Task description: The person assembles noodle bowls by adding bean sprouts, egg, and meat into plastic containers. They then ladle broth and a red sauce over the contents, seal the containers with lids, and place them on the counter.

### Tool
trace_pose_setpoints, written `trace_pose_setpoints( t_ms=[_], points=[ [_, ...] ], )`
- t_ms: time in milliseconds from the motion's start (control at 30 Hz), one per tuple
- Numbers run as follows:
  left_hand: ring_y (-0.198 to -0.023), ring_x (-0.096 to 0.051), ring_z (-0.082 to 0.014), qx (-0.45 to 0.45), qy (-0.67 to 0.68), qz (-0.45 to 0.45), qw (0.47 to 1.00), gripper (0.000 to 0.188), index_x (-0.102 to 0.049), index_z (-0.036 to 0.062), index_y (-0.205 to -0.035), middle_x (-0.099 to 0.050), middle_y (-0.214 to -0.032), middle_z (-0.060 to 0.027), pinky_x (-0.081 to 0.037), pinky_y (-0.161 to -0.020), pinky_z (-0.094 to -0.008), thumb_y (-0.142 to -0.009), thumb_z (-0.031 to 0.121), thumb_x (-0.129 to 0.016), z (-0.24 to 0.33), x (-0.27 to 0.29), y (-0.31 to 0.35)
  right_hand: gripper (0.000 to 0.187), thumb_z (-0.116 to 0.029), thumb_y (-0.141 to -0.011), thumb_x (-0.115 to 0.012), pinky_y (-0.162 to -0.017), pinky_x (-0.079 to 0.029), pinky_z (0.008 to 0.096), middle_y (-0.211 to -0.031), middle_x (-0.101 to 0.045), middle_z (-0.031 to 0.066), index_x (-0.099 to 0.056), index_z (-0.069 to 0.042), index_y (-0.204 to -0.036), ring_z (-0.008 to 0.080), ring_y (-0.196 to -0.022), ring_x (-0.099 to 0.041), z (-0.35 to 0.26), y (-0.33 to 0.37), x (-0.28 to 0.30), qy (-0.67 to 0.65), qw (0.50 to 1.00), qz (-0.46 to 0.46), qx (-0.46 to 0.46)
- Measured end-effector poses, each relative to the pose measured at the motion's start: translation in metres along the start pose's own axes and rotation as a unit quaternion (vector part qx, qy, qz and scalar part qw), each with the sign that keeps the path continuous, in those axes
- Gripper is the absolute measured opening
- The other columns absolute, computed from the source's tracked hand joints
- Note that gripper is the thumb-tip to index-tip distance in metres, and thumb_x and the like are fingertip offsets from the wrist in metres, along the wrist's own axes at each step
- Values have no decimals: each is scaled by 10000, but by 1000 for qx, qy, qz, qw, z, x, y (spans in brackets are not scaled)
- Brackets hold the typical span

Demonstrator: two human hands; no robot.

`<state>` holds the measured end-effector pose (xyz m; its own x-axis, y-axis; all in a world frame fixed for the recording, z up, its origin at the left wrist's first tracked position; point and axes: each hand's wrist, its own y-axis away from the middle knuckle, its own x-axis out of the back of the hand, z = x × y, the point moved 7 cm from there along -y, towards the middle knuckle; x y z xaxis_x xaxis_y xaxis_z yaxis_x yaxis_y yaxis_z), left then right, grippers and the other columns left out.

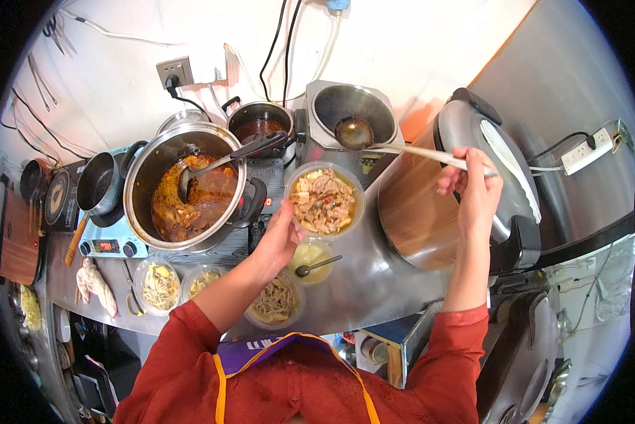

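My left hand [278, 237] grips the near left side of a round clear plastic bowl [323, 200] filled with sliced meat in yellowish broth. My right hand [473, 180] is closed round the pale handle of a ladle [354, 133]. The ladle's dark bowl hangs at the near rim of a deep metal pot [374, 106], with some liquid showing in it. Just below the held bowl, a small tub of pale yellow paste [310, 258] has a dark spoon [319, 266] resting in it.
A large stockpot [139, 222] of reddish-brown stew holds another ladle [211, 162]. Behind it stands a smaller pot [257, 127]. Bowls of noodles [158, 286] line the counter's front. A big wood-patterned cooker [420, 205] stands right. A cloth [95, 286] and scissors [132, 297] lie left.
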<state>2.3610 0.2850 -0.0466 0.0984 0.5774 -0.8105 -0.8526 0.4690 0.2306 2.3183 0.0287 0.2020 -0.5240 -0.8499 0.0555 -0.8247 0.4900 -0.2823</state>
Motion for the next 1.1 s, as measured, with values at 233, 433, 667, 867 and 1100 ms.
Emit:
trace_pose_setpoints(
  t_ms=[233, 433, 667, 867, 1100],
  points=[
    [-1208, -536, -200, -23, -13, 8, 1000, 741, -420, 46, -1356, -541, -1329, -75, -442, -1006, -376, -868, 585, -564, 2, -2, -13, 319, -275, -1002, -502, -486, -479, 237, -673, -612, 76, -613, 22, -970, 123, -526, -585, -7, 54, 4, 36, 999, -20, -10],
    [-1193, -548, -193, -9, -13, 20, 1000, 715, -435, 70, -1345, -558, -1310, -68, -446, -1004, -373, -871, 594, -546, 3, -2, -13, 283, -254, -999, -519, -491, -480, 229, -673, -622, 64, -631, 3, -965, 107, -529, -589, -5, 72, 4, 56, 998, -41, -2],
    [-1169, -564, -186, -9, -14, 8, 1000, 704, -443, 72, -1333, -569, -1294, -57, -459, -986, -359, -872, 594, -544, 6, -3, -10, 252, -214, -1003, -510, -495, -482, 205, -684, -633, 62, -633, 3, -971, 96, -532, -591, -8, 80, -2, 51, 998, -45, -4],
    [-1159, -569, -178, -3, -9, 23, 1000, 730, -444, 72, -1329, -577, -1273, -57, -469, -974, -359, -845, 600, -585, 7, 1, -9, 235, -187, -1002, -507, -511, -488, 216, -691, -633, 65, -633, 10, -982, 100, -552, -598, -18, 85, -4, 56, 997, -49, 17],
    [-1165, -566, -186, 2, -11, 22, 1000, 742, -440, 69, -1332, -575, -1276, -64, -461, -988, -367, -836, 600, -595, 6, 0, -8, 233, -188, -1001, -511, -522, -488, 218, -691, -635, 63, -633, 11, -991, 98, -564, -599, -16, 87, -7, 68, 995, -68, 38]
  ],
)
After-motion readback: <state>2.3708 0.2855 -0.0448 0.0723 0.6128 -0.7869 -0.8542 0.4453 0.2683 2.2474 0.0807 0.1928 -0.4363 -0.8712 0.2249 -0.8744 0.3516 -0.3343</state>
